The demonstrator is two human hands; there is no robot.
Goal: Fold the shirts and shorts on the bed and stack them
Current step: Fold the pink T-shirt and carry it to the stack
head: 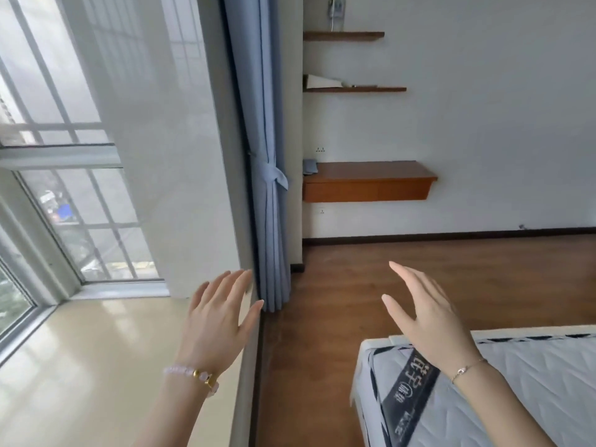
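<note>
Both hands were up in the air with nothing in them. The left hand (219, 321) had its fingers straight and spread a little, with its back to the camera. It was in front of the edge of the pale window ledge (96, 366), near the bottom of the blue curtain (264, 188). A bracelet of pink beads (193, 375) with a gold bit sat on that wrist. The right hand (429, 317) was wide open too, fingers straight and pointing up and away, thumb held out to the side. It was in front of the corner of the bed (532, 382) and the brown wood floor (419, 279). A thin chain (464, 369) went around that wrist. The two hands were well apart. Only one corner of the bed showed, low on the right. It was a grey and white mattress with a dark label (409, 385) on its side. The shirts and shorts could not be seen in this view. A big window (64, 156) was on the left. On the white wall (483, 108) far off were two thin wood shelves (354, 88) and a thicker wood shelf (367, 182) lower down.
</note>
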